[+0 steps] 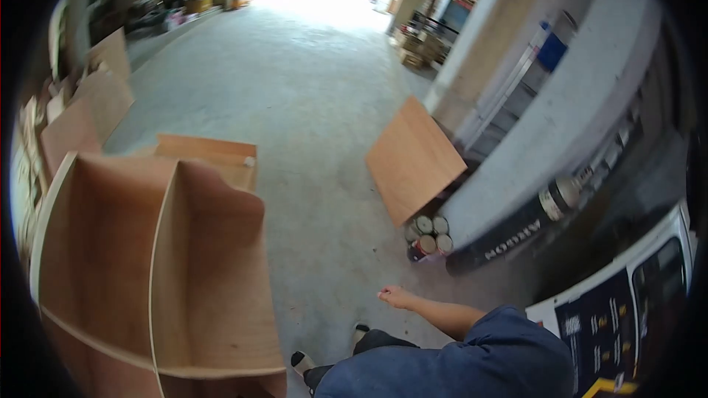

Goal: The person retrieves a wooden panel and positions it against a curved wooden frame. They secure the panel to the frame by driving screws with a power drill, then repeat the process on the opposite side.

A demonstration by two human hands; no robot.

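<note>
My right hand (396, 296) is out in front of my body, low and right of centre, above the grey floor. Its fingers look closed, with a small reddish spot at their tips; what they hold, if anything, is too small to name. My left hand is not in view. A wooden cabinet (221, 287) with curved edges and an upright divider (164, 250) stands at the lower left, with neither hand seen touching it. My blue sleeve (509, 332) and my shoes (301, 361) show at the bottom.
A wooden panel (417, 158) leans at the right, near several paint cans (424, 245) and a black cylinder (509, 239). A ladder (509, 96) stands behind. Boards (103, 103) lean at the left. A white vehicle-like object (623, 280) is at the lower right.
</note>
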